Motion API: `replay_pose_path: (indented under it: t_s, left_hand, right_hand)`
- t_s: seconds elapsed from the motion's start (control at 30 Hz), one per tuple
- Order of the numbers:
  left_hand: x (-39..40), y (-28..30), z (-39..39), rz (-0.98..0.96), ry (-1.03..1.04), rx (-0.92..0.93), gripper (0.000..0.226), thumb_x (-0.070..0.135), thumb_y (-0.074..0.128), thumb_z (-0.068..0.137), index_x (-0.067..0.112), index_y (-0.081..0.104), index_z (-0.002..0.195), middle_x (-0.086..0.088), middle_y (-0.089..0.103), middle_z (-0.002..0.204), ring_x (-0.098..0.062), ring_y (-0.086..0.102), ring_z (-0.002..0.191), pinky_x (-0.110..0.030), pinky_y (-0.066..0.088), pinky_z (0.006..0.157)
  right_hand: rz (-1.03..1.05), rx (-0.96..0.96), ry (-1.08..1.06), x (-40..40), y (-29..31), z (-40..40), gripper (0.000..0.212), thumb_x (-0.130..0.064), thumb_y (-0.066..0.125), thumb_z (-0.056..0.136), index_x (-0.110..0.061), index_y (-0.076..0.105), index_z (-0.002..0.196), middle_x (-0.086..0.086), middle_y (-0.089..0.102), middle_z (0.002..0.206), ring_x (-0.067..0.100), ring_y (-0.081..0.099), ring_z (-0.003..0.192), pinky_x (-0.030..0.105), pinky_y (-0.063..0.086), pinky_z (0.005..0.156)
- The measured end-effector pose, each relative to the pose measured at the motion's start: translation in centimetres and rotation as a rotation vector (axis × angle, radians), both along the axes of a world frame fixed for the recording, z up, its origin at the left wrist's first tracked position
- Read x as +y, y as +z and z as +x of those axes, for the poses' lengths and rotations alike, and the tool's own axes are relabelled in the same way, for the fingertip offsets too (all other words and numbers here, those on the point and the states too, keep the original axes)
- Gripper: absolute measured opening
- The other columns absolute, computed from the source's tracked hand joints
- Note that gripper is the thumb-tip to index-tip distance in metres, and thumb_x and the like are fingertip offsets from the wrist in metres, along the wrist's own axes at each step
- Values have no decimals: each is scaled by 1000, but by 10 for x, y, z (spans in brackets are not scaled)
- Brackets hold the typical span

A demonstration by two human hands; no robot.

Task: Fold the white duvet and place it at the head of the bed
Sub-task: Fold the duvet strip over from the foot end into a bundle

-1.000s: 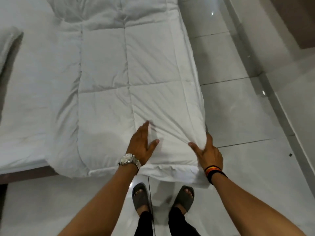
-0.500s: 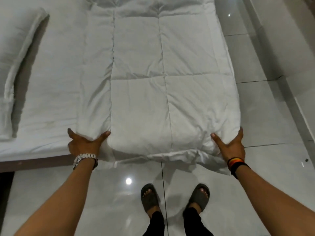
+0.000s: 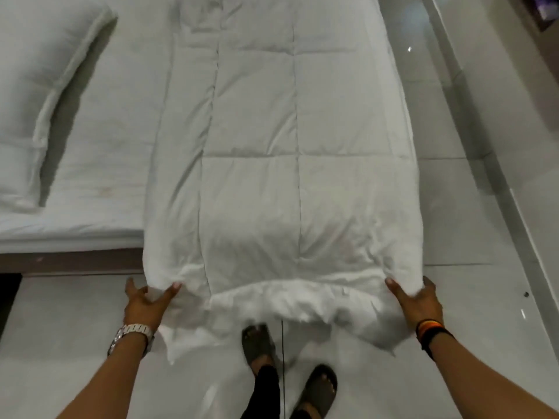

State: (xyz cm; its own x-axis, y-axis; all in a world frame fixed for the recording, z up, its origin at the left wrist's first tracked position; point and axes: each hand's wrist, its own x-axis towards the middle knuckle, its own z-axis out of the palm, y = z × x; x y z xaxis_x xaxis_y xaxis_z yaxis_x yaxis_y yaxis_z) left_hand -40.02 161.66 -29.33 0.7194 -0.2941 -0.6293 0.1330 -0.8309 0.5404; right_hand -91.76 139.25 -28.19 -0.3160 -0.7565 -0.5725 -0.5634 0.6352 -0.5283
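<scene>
The white quilted duvet (image 3: 278, 164) lies folded into a long strip along the right side of the bed (image 3: 99, 164), running away from me. Its near end hangs past the bed's edge over the floor. My left hand (image 3: 145, 303), with a silver watch on the wrist, grips the near left corner of the duvet. My right hand (image 3: 416, 303), with dark and coloured bands on the wrist, grips the near right corner. A lower layer of the duvet sags between my hands, above my feet.
A white pillow (image 3: 39, 95) lies at the left on the mattress. The bed's dark wooden frame (image 3: 69, 263) runs along the near edge. Glossy pale floor tiles (image 3: 472, 213) lie to the right, bounded by a wall base. My sandalled feet (image 3: 260, 343) stand below the duvet's end.
My left hand moved from the middle of the duvet out to its left corner. Both hands closed on the near corners and drew the end off the bed toward me.
</scene>
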Motion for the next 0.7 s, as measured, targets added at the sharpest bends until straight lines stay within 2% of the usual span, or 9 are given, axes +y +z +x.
replay_pose_path:
  t_s: [0.1, 0.23, 0.3, 0.37, 0.47, 0.53, 0.6, 0.63, 0.7]
  left_hand:
    - [10, -28, -37, -24, 110, 76, 122, 61, 80, 78, 31, -1, 164, -9, 42, 160, -38, 46, 141, -53, 37, 114]
    - [-11, -91, -94, -100, 372, 217, 107, 69, 65, 87, 29, 2, 165, -9, 34, 165, -35, 52, 135, -51, 42, 113]
    - [-30, -124, -110, -158, 523, 260, 115, 83, 57, 80, 38, -6, 164, -4, 23, 170, -35, 51, 136, -52, 47, 109]
    - [-50, -158, -115, -230, 642, 287, 128, 98, 51, 65, 45, -17, 159, -1, 13, 172, -36, 43, 143, -56, 49, 105]
    - [-84, -199, -115, -407, 769, 397, 142, 106, 49, 46, 50, -17, 158, -2, 13, 172, -38, 36, 148, -63, 44, 107]
    - [-108, -212, -113, -572, 851, 422, 137, 98, 57, 49, 55, -17, 156, 0, 22, 170, -33, 46, 141, -64, 43, 108]
    - [-127, -220, -110, -657, 918, 360, 135, 89, 67, 55, 55, -16, 156, 4, 42, 157, -26, 61, 124, -62, 51, 101]
    - [-133, -223, -109, -669, 955, 316, 137, 86, 73, 56, 52, -13, 157, 5, 46, 152, -24, 64, 119, -60, 53, 98]
    - [-137, -228, -107, -619, 1015, 239, 141, 80, 82, 54, 44, -2, 161, 7, 41, 158, -21, 60, 125, -52, 52, 103]
  right_hand:
    - [39, -73, -130, 29, -34, -1, 124, -64, 82, 76, -18, 11, 167, 17, 30, 168, 37, 35, 151, 48, 32, 122]
    - [57, -186, -219, 65, -106, 26, 114, -62, 69, 89, -30, -7, 167, 5, 8, 175, 28, 19, 158, 43, 22, 127]
    - [6, -241, -260, 65, -142, 48, 113, -68, 64, 88, -41, -18, 162, 4, -1, 175, 31, 15, 159, 54, 25, 125]
    - [-31, -305, -353, 53, -179, 72, 112, -76, 60, 85, -53, -23, 156, 9, -6, 175, 38, 16, 158, 66, 33, 118]
    - [-136, -371, -498, 18, -219, 105, 119, -84, 59, 78, -53, -25, 155, 13, 7, 174, 42, 33, 151, 63, 39, 114]
    - [-273, -391, -578, -9, -233, 123, 129, -84, 63, 72, -43, -24, 159, 9, 18, 172, 36, 41, 148, 48, 40, 116]
    - [-371, -410, -638, -33, -238, 137, 136, -79, 70, 71, -38, -24, 160, 6, 19, 172, 29, 43, 146, 33, 38, 109]
    - [-388, -435, -678, -40, -239, 141, 140, -76, 75, 70, -38, -25, 160, 6, 20, 171, 27, 44, 145, 33, 40, 105]
    - [-360, -487, -735, -43, -236, 146, 146, -72, 83, 66, -41, -26, 159, 7, 20, 171, 26, 44, 145, 37, 41, 107]
